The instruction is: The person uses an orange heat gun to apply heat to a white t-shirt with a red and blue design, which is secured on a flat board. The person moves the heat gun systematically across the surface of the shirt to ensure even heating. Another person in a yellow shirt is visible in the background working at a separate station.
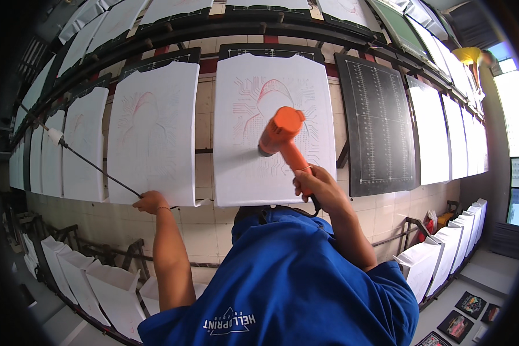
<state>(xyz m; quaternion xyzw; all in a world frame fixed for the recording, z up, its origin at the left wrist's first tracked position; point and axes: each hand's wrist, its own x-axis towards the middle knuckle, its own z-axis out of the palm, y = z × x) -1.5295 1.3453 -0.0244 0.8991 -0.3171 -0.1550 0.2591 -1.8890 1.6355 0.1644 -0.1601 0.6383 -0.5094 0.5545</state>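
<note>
My right hand [324,189] grips the handle of an orange heat gun [287,126], fingers wrapped round it. Its nozzle points down at a white T-shirt [233,181] stretched over a board in front of me. Thin red and grey line artwork covers the middle of that shirt, partly hidden by the gun. Lower left, my left hand [151,202] is closed round a taut black cord [101,171], which runs up to the far left through a white connector [55,136]. This hand is beside the near edge of another printed white shirt [124,179].
Right of the middle shirt lies a bare black board [380,130] with white markings. More shirt-covered boards [435,132] line both sides. Dark metal rails [213,29] cross behind. White shirts on a lower rack [421,262] stand behind me. A person in yellow [468,56] is far right.
</note>
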